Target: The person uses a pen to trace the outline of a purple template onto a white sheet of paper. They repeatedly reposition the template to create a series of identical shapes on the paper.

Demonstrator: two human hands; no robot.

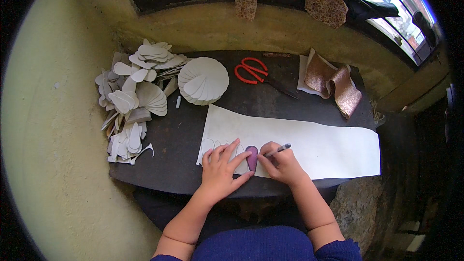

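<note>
A long white sheet (328, 145) lies across the front of the dark table. On its left part rests a purple teardrop-shaped template (252, 159), narrow end toward me. My left hand (221, 166) is spread flat on the sheet, fingertips touching the template's left side and lower end. In my right hand (285, 164) is a dark pen (279, 150), its tip end by the template's right edge; my fingers partly hide it. Drawn petal outlines (212, 144) show on the sheet left of the template, some covered by my left hand.
Piles of cut white petal pieces (126, 100) fill the table's left side, beside a fanned round stack (203, 81) and a pen cap (179, 102). Red-handled scissors (252, 71) lie at the back. Glittery rose-gold material (333, 82) sits far right. A wall (63, 116) borders the left.
</note>
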